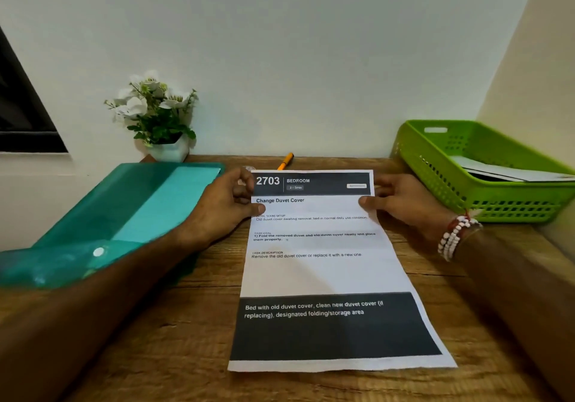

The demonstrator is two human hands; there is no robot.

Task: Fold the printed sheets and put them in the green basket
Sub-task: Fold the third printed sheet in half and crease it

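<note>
A printed sheet (323, 272) headed "2703 BEDROOM" lies unfolded lengthwise on the wooden table, its far end slightly raised. My left hand (222, 207) pinches the sheet's far left corner, thumb on top. My right hand (404, 202), with a beaded bracelet at the wrist, pinches the far right corner. The green basket (441, 180) stands at the back right of the table and holds several folded white sheets (504, 171).
A teal plastic folder (124, 215) lies on the left, partly under my left forearm. A white pot of flowers (158, 118) stands against the wall. An orange pen (285, 161) lies just beyond the sheet. The wall closes the table's back and right.
</note>
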